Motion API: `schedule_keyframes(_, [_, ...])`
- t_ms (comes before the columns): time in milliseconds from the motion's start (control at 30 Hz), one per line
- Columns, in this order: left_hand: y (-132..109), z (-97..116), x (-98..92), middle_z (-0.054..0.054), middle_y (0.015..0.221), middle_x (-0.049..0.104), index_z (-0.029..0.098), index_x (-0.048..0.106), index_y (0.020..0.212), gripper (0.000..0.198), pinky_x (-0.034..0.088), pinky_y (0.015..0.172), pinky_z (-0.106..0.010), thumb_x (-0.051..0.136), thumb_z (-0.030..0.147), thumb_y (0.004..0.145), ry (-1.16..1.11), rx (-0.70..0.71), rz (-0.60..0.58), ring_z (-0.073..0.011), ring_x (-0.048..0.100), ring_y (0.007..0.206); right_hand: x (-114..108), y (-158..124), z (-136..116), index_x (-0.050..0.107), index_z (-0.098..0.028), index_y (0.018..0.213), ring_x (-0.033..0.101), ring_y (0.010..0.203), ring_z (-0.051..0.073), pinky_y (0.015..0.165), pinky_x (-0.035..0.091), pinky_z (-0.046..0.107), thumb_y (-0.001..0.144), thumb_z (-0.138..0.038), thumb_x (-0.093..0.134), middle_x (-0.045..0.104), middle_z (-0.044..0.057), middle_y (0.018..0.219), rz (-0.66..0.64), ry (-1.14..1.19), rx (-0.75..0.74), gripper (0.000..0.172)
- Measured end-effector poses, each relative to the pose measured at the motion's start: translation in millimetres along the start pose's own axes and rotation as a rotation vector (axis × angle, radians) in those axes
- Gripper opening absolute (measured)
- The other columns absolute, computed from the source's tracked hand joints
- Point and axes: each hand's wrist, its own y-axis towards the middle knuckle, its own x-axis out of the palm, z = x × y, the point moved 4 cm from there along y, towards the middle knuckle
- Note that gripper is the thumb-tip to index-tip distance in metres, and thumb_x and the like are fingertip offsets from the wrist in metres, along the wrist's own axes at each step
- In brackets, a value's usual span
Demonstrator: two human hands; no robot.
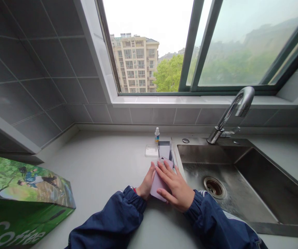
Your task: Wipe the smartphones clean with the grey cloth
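Note:
A lavender phone point(158, 188) is tilted between my hands, its back facing up and its camera corner near the top. My left hand point(146, 181) grips it along the left edge, thumb on the side, with the other fingers mostly hidden underneath. Across the phone's back lies my right hand point(176, 186), fingers stretched and spread, palm down. Just beyond the fingertips is a flat pale card or packet point(164, 151) with a blurred dark top. Left of that sits a small clear rectangular case point(151, 150). Behind them stands a little white-capped bottle point(157, 135) with a blue and yellow label.
A steel sink point(258, 207) with a drain point(214, 186) is set into the pale counter point(97, 162) on the right, under a chrome faucet point(228, 114). A green printed box point(27, 204) stands at the left. A partly open window is above the back wall.

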Motion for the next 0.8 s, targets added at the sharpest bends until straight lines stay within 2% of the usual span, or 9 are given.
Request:
schedule_keyframes(100, [0.0, -0.6, 1.9, -0.019, 0.144, 0.052, 0.019, 0.033, 0.154, 0.076, 0.037, 0.108, -0.056, 0.026, 0.067, 0.095, 0.025, -0.03, 0.006, -0.0379, 0.055, 0.127, 1.1, 0.1, 2.0, 0.02, -0.024, 0.158, 0.018, 0.15, 0.034, 0.112, 0.026, 0.07, 0.1, -0.044, 0.041, 0.017, 0.008, 0.163, 0.037, -0.02, 0.06, 0.065])
schedule_keyframes(200, [0.6, 1.2, 4.0, -0.015, 0.147, 0.051, 0.02, 0.035, 0.154, 0.07, 0.031, 0.116, -0.048, 0.028, 0.062, 0.098, 0.02, 0.013, 0.002, -0.0322, 0.048, 0.135, 1.0, -0.7, 4.6, 0.018, -0.022, 0.158, 0.016, 0.151, 0.034, 0.111, 0.028, 0.069, 0.1, -0.043, 0.04, 0.015, 0.009, 0.163, 0.076, -0.022, 0.128, 0.066])
schedule_keyframes(333, [1.6, 3.2, 3.4, -0.018, 0.147, 0.05, 0.009, 0.041, 0.149, 0.073, 0.025, 0.12, -0.038, 0.033, 0.059, 0.098, -0.019, 0.086, 0.019, -0.0281, 0.04, 0.141, 2.4, -1.0, -2.8, 0.018, -0.021, 0.158, 0.016, 0.15, 0.037, 0.11, 0.028, 0.071, 0.097, -0.049, 0.045, 0.016, 0.011, 0.163, 0.011, -0.004, 0.014, 0.073])
schedule_keyframes(400, [1.6, 2.1, 1.9, -0.019, 0.146, 0.051, 0.009, 0.04, 0.15, 0.075, 0.027, 0.119, -0.042, 0.033, 0.061, 0.097, -0.008, 0.06, 0.031, -0.0302, 0.042, 0.14, 2.6, -0.9, -4.0, 0.018, -0.022, 0.158, 0.017, 0.15, 0.037, 0.111, 0.026, 0.071, 0.098, -0.048, 0.043, 0.017, 0.011, 0.163, 0.009, -0.007, -0.004, 0.07])
schedule_keyframes(467, [1.2, -0.2, 1.2, -0.017, 0.146, 0.052, 0.016, 0.038, 0.152, 0.075, 0.032, 0.115, -0.049, 0.031, 0.065, 0.096, 0.018, 0.003, 0.015, -0.0338, 0.047, 0.136, 2.2, -0.6, -0.7, 0.018, -0.024, 0.158, 0.018, 0.15, 0.035, 0.111, 0.026, 0.07, 0.1, -0.045, 0.04, 0.018, 0.01, 0.163, 0.054, -0.018, 0.049, 0.067])
schedule_keyframes(533, [0.5, -1.4, 1.2, -0.014, 0.147, 0.051, 0.022, 0.035, 0.153, 0.072, 0.036, 0.112, -0.051, 0.03, 0.065, 0.096, 0.037, -0.028, -0.005, -0.0349, 0.05, 0.133, 2.1, -0.8, 4.1, 0.016, -0.025, 0.159, 0.017, 0.151, 0.034, 0.112, 0.026, 0.069, 0.101, -0.043, 0.038, 0.017, 0.008, 0.163, 0.103, -0.026, 0.12, 0.064])
schedule_keyframes(633, [-0.8, 0.0, 3.4, -0.011, 0.149, 0.05, 0.024, 0.036, 0.153, 0.068, 0.035, 0.114, -0.046, 0.033, 0.062, 0.097, 0.03, 0.007, -0.014, -0.0319, 0.046, 0.137, 2.6, -1.3, 6.6, 0.015, -0.025, 0.159, 0.015, 0.151, 0.033, 0.113, 0.026, 0.068, 0.101, -0.046, 0.038, 0.015, 0.008, 0.164, 0.122, -0.014, 0.14, 0.066])
schedule_keyframes(800, [-3.4, 2.7, 11.2, -0.013, 0.15, 0.047, 0.017, 0.041, 0.151, 0.069, 0.032, 0.117, -0.041, 0.038, 0.06, 0.097, 0.014, 0.029, -0.026, -0.0297, 0.037, 0.144, 1.4, -1.2, 0.4, 0.019, -0.022, 0.158, 0.016, 0.151, 0.036, 0.112, 0.027, 0.068, 0.098, -0.048, 0.043, 0.017, 0.009, 0.163, 0.089, -0.01, 0.032, 0.069])
